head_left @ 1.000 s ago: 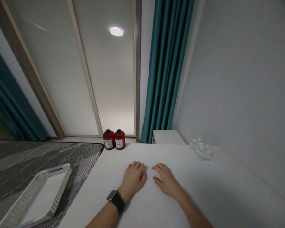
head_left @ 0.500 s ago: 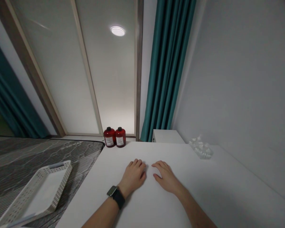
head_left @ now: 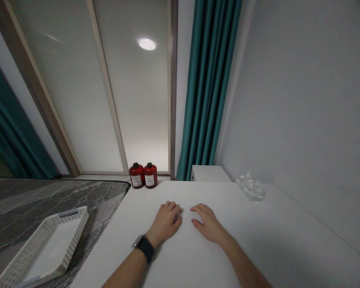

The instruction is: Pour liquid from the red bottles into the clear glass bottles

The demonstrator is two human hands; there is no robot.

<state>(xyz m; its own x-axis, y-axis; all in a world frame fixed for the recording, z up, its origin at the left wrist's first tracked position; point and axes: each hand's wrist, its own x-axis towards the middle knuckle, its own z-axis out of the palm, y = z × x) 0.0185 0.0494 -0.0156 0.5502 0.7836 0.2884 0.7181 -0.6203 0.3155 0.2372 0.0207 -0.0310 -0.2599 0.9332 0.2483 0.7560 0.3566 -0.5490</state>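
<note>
My left hand, with a dark smartwatch on its wrist, rests on the white table. Its fingers are loosely bent, thumb apart from them, and it holds nothing. Just to the right lies my right hand, thumb and fingers spread around bare tabletop. A small gap separates the two hands. Beyond them, two red bottles with black caps and white labels, a left bottle and a right bottle, stand side by side at the far left corner. Neither hand touches them.
A clear plastic container with clear contents I cannot make out sits at the far right, near the wall. Left of the table, a white perforated basket lies on a grey patterned surface. Behind are a white cabinet and a green curtain.
The view has shifted slightly, so the scene sits a little further left and lower. My left hand's thumb and fingers look slightly further apart; the bottles, basket and container stay in place.
</note>
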